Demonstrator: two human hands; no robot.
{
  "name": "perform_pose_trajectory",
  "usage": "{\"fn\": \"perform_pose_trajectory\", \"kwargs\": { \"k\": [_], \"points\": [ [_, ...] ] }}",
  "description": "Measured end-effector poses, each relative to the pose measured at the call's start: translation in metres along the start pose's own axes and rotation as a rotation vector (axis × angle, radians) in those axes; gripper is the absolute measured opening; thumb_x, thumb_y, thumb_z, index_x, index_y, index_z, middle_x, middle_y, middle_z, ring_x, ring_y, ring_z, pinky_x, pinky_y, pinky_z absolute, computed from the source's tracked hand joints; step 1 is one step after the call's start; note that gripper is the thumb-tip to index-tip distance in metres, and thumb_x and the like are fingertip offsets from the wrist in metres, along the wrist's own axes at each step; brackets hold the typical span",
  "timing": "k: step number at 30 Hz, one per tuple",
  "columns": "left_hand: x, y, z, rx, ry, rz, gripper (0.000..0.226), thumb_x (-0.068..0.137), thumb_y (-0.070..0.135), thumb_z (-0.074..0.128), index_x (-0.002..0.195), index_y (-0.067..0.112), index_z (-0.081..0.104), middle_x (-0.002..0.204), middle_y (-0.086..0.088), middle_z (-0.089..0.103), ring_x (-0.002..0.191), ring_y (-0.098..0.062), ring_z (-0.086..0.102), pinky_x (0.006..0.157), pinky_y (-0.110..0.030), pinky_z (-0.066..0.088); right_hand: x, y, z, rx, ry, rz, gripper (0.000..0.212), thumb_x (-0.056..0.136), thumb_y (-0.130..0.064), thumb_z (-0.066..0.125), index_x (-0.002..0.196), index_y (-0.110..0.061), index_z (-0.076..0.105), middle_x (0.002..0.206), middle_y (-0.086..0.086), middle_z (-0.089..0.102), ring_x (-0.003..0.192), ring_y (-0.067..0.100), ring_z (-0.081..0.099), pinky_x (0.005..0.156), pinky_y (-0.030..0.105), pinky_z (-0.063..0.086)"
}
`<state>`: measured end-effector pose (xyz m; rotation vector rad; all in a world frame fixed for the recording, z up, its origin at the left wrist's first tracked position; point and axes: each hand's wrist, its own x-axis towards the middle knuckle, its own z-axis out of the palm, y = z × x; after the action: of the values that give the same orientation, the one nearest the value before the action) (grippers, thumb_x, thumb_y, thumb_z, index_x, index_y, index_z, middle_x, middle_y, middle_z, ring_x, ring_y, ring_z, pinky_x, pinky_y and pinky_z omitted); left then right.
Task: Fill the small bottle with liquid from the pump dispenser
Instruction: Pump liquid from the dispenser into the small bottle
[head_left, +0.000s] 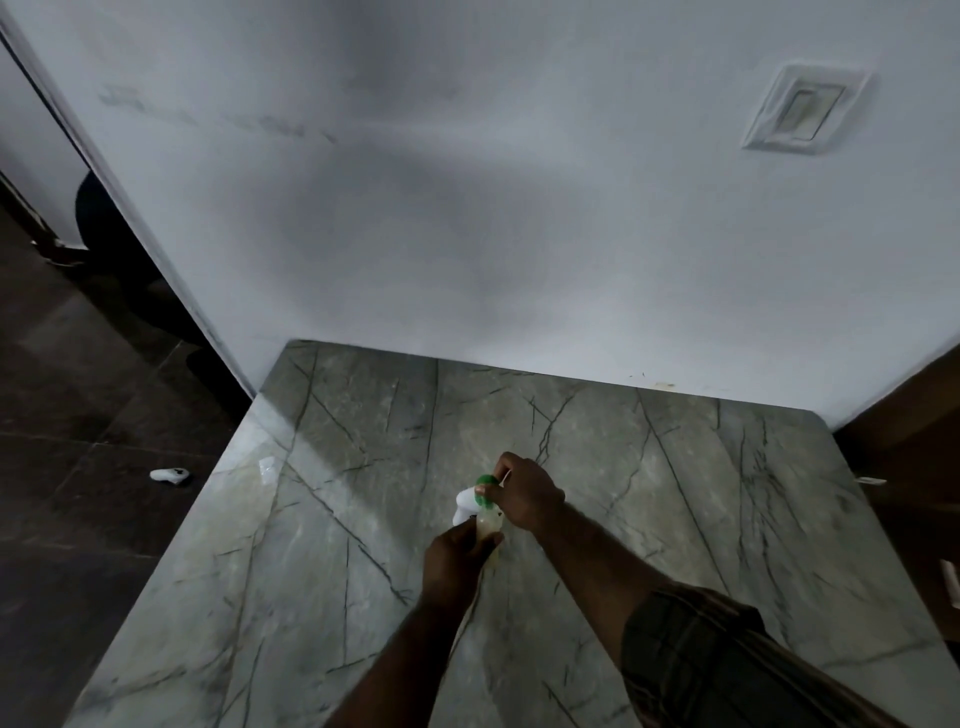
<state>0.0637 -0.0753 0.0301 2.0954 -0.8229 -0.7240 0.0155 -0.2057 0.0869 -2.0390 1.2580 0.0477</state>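
On the grey marble table (363, 467) my right hand (522, 491) grips the white pump head (465, 503) of the dispenser, which has a green collar (487, 491). Its body is hidden behind my hands. Just below it my left hand (452, 558) is curled round a small clear bottle (491, 527) with pale liquid in it, held close under the pump's spout. Most of the bottle is covered by my fingers.
A white wall with a switch plate (805, 111) rises behind the table. A small clear scrap (267, 467) lies near the table's left edge. On the dark floor to the left lies a small white object (170, 475). Brown furniture (904, 415) stands at the right.
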Motion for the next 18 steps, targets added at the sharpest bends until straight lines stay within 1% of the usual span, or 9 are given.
{"fn": "perform_pose_trajectory", "kwargs": {
  "k": [3, 6, 8, 9, 12, 16, 18],
  "points": [
    [0.0021, -0.0004, -0.0001, -0.012, -0.002, 0.007, 0.021, 0.087, 0.037, 0.069, 0.096, 0.018, 0.072, 0.07, 0.014, 0.057, 0.062, 0.0, 0.054, 0.055, -0.009, 0.035, 0.0018, 0.0004, 0.0002, 0.006, 0.004, 0.003, 0.028, 0.081, -0.047, 0.072, 0.083, -0.029, 0.05, 0.096, 0.0, 0.062, 0.09, 0.021, 0.061, 0.091, 0.047, 0.05],
    [0.0012, -0.0009, 0.0015, -0.02, -0.005, -0.003, 0.015, 0.087, 0.035, 0.069, 0.09, 0.02, 0.07, 0.065, 0.016, 0.054, 0.058, 0.004, 0.05, 0.053, -0.009, 0.037, 0.0, 0.0029, 0.0027, 0.001, 0.01, 0.01, 0.028, 0.082, -0.047, 0.072, 0.087, -0.029, 0.05, 0.098, -0.001, 0.061, 0.091, 0.021, 0.06, 0.092, 0.046, 0.049],
    [0.0001, -0.0014, 0.0029, -0.039, -0.002, -0.005, 0.012, 0.087, 0.034, 0.069, 0.082, 0.024, 0.067, 0.06, 0.017, 0.052, 0.057, 0.003, 0.049, 0.054, -0.009, 0.038, -0.0008, 0.004, 0.0043, -0.005, 0.019, 0.012, 0.028, 0.082, -0.046, 0.071, 0.088, -0.028, 0.051, 0.098, -0.002, 0.061, 0.091, 0.019, 0.06, 0.091, 0.043, 0.048],
    [0.0, -0.0016, 0.0031, -0.05, -0.003, -0.009, 0.012, 0.088, 0.034, 0.069, 0.082, 0.023, 0.068, 0.06, 0.017, 0.052, 0.057, 0.003, 0.05, 0.054, -0.007, 0.038, -0.001, 0.0037, 0.0042, -0.009, 0.024, 0.012, 0.028, 0.082, -0.046, 0.071, 0.088, -0.028, 0.051, 0.098, -0.002, 0.061, 0.091, 0.019, 0.06, 0.09, 0.042, 0.048],
    [0.0015, -0.0043, 0.0045, -0.037, 0.001, -0.007, 0.021, 0.088, 0.036, 0.069, 0.092, 0.016, 0.072, 0.064, 0.016, 0.056, 0.058, 0.004, 0.051, 0.055, -0.007, 0.038, 0.0003, 0.0017, 0.001, -0.014, 0.005, -0.002, 0.028, 0.082, -0.045, 0.072, 0.084, -0.028, 0.05, 0.093, -0.003, 0.058, 0.089, 0.019, 0.059, 0.091, 0.045, 0.049],
    [0.0039, -0.0045, 0.0031, -0.012, 0.011, 0.022, 0.023, 0.087, 0.036, 0.069, 0.1, 0.017, 0.073, 0.084, 0.0, 0.072, 0.063, 0.001, 0.052, 0.055, -0.006, 0.038, 0.0013, 0.0001, -0.0023, -0.013, 0.006, -0.008, 0.029, 0.08, -0.046, 0.073, 0.082, -0.029, 0.05, 0.093, -0.002, 0.06, 0.088, 0.02, 0.06, 0.09, 0.046, 0.051],
    [0.0043, -0.004, 0.0031, -0.005, 0.013, 0.032, 0.023, 0.087, 0.035, 0.069, 0.099, 0.016, 0.074, 0.084, -0.002, 0.072, 0.064, -0.001, 0.051, 0.055, -0.005, 0.037, 0.0005, 0.0006, -0.0022, -0.017, 0.006, -0.013, 0.029, 0.081, -0.047, 0.072, 0.086, -0.028, 0.05, 0.094, -0.002, 0.06, 0.089, 0.02, 0.06, 0.09, 0.046, 0.05]
  ]
}}
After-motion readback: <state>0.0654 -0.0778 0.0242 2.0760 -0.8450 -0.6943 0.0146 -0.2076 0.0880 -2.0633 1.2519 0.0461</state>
